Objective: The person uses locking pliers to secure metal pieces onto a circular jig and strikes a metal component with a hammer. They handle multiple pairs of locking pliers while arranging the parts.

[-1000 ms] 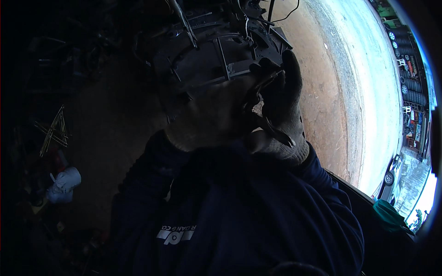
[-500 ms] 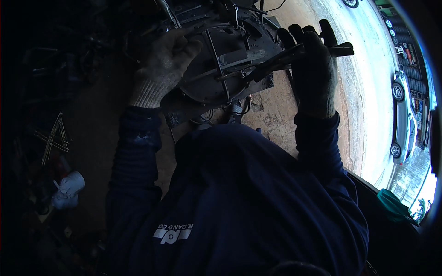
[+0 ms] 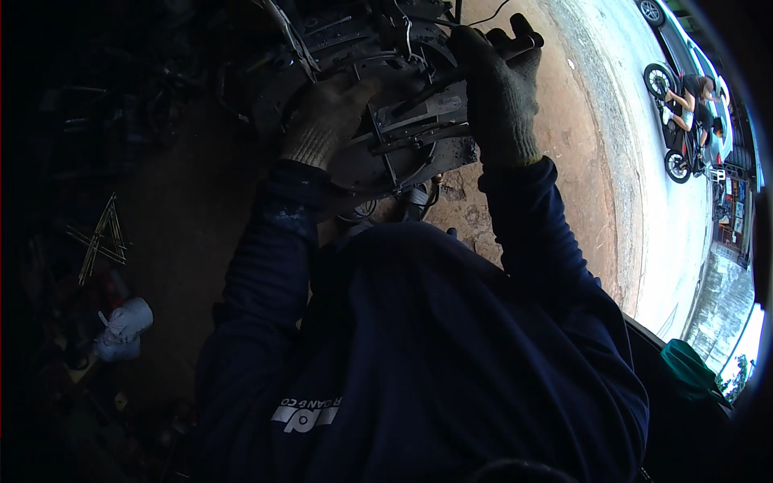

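While the gloved left hand [image 3: 326, 121] presses flat, fingers spread, on the round metal assembly [image 3: 378, 153], the gloved right hand [image 3: 495, 97] just right of it is clenched around a dark bar [image 3: 483, 60] running up-right. Beneath lies reddish dirt ground [image 3: 564, 161]; the left side is dim clutter.

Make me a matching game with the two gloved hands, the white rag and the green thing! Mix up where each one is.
Things:
1. left hand
2. right hand
3. white rag
4. green thing

Places:
A. low at the far right edge
B. wrapped around a dark tool handle
C. on the dark ground at the left
D. pressed flat on the round metal part

Pairs: 1-D, 2-B, 3-C, 4-A
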`<action>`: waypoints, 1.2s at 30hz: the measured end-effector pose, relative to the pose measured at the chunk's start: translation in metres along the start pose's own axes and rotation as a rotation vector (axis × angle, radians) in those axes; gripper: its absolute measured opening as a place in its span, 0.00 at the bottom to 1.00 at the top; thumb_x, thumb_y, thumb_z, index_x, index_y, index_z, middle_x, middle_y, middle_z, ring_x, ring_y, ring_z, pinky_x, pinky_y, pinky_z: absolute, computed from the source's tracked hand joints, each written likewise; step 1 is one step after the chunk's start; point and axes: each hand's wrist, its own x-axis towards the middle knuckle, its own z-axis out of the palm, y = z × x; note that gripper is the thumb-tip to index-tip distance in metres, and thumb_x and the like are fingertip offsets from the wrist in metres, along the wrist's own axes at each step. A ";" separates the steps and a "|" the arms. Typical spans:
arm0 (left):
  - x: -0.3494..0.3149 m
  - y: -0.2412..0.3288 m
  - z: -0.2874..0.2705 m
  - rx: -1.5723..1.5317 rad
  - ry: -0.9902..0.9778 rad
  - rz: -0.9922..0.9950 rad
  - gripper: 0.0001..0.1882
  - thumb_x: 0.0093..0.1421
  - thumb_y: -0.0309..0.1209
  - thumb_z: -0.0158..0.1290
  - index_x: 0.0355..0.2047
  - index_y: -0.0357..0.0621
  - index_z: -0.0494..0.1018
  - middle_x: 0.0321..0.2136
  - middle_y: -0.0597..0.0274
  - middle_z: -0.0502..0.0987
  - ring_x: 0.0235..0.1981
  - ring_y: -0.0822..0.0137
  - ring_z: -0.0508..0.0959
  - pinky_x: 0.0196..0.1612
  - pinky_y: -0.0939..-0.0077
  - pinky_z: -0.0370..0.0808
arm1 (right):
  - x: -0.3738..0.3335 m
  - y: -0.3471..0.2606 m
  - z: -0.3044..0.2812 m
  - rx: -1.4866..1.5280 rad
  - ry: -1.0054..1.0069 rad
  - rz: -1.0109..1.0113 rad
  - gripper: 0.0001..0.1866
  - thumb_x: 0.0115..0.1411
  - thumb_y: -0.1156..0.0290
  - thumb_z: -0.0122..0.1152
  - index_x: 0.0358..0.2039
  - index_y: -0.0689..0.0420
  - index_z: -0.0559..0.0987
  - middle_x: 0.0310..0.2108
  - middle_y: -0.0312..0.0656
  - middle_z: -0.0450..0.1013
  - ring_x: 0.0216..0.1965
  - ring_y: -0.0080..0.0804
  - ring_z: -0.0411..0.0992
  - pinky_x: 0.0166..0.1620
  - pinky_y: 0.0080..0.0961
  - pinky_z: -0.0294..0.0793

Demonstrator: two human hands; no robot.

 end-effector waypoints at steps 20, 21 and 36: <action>0.014 -0.024 0.002 0.022 -0.018 0.205 0.16 0.65 0.33 0.50 0.48 0.41 0.80 0.45 0.50 0.81 0.47 0.55 0.82 0.52 0.66 0.76 | 0.004 -0.009 0.034 -0.101 -0.006 0.069 0.59 0.45 0.58 0.83 0.67 0.71 0.55 0.52 0.56 0.70 0.48 0.42 0.76 0.49 0.34 0.81; 0.013 -0.017 0.000 -0.077 -0.028 0.078 0.19 0.66 0.38 0.50 0.48 0.40 0.80 0.45 0.52 0.82 0.47 0.59 0.81 0.53 0.68 0.74 | 0.004 -0.013 0.033 -0.074 -0.038 0.086 0.59 0.44 0.58 0.83 0.67 0.70 0.55 0.52 0.56 0.70 0.50 0.43 0.75 0.50 0.34 0.80; 0.029 -0.052 0.003 -0.101 -0.075 0.223 0.22 0.68 0.43 0.52 0.51 0.38 0.79 0.45 0.57 0.82 0.44 0.66 0.81 0.50 0.72 0.75 | 0.001 0.018 0.049 0.098 0.016 0.042 0.38 0.53 0.55 0.76 0.52 0.67 0.65 0.41 0.45 0.75 0.40 0.31 0.75 0.44 0.31 0.77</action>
